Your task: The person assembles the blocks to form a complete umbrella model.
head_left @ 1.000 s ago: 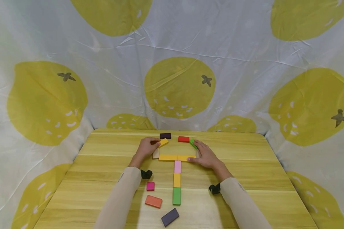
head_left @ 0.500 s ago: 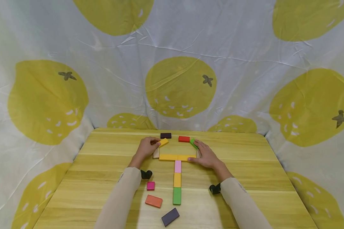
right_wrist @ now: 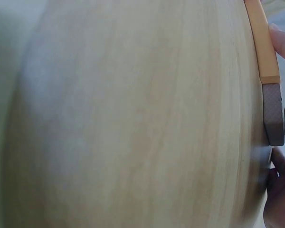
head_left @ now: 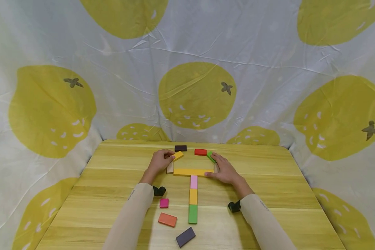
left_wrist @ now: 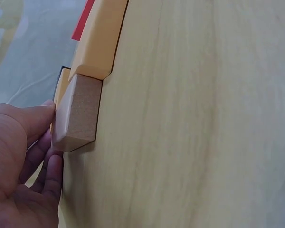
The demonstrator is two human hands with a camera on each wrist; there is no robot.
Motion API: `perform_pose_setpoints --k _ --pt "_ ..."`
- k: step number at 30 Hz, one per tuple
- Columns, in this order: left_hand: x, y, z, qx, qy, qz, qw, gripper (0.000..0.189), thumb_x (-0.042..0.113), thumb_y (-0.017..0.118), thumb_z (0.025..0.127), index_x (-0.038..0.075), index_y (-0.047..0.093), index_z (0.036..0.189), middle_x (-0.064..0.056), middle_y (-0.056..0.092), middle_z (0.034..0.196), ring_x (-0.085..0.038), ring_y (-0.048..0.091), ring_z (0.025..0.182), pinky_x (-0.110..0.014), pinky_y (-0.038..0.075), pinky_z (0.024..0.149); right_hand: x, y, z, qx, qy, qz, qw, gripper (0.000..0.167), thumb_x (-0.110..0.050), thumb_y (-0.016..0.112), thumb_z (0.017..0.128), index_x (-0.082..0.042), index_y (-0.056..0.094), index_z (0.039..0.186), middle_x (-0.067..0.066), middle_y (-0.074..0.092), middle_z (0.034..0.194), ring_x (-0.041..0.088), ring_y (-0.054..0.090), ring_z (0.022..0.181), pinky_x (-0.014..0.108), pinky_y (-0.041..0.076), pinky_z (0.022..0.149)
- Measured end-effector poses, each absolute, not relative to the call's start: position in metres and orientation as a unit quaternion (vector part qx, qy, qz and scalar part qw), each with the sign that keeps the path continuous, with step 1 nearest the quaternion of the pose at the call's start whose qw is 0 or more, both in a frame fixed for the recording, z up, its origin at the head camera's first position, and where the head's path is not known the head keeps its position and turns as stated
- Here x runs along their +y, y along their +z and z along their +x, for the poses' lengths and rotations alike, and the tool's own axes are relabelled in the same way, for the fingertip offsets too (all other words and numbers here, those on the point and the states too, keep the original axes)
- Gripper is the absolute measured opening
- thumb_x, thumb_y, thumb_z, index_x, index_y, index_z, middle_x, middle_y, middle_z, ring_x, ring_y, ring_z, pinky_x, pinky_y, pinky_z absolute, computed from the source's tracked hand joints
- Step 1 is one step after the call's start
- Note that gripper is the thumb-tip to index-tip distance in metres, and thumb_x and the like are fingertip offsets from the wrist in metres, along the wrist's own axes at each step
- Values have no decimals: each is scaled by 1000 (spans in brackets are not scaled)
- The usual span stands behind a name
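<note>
OK, my L hand (head_left: 159, 161) pinches a slanted yellow rectangular block (head_left: 178, 155) btwn thumb and fingers, at the far L of the layout, beyond a pale natural-wood block (head_left: 170, 168) and nr a black rectangular block (head_left: 180, 148). My R hand (head_left: 226, 171) isn't clenched: fingers rest on a slanted bright-green rectangular block (head_left: 210, 157), thumb touches the R-hand yellow bar (head_left: 203, 172). That green one's just beside a red rectangular block (head_left: 200, 152). A second wood block (head_left: 216, 168), partly hidden by my fingers, meets that bar's end; the L-hand yellow bar (head_left: 183, 172) joins it end to end. Nearer me, a straight stem: pink block (head_left: 193, 182), short yellow block (head_left: 193, 197), mid-green block (head_left: 192, 214). L of it, a magenta square block (head_left: 164, 203) and an orange-red rectangular block (head_left: 167, 219); closest, a tilted dark-purple block (head_left: 185, 237). All on a yellowish wood-grain table (head_left: 81, 208) (beige sleeves, btw).
</note>
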State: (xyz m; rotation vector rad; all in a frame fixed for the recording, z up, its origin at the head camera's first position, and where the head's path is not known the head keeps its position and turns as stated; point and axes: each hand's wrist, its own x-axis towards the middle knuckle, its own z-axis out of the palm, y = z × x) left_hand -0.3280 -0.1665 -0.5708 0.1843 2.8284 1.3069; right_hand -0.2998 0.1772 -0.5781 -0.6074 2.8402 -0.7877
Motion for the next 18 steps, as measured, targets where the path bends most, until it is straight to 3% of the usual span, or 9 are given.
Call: perform_pose_setpoints --k 6,13,18 --pt "-166 -565 -328 907 413 80 10 35 29 65 103 8 68 131 -11 70 119 -27 66 107 -45 56 96 177 -577 -299 941 -265 -200 67 102 -67 69 88 -14 27 165 4 20 173 38 21 158 64 26 124" --pt "-163 -557 -331 923 359 135 0 54 36 65 102 3 57 145 -18 56 144 -40 54 133 -56 44 114 178 -578 -300 942 -261 -203 64 102 -68 68 88 -14 27 165 5 20 173 38 21 158 64 26 123" --pt "-158 -556 -333 940 299 162 13 75 54 66 97 10 47 154 -14 41 160 -38 40 148 -56 37 120 177 -578 -299 940 -265 -206 59 101 -67 68 88 -12 28 164 6 22 173 39 22 158 64 26 123"
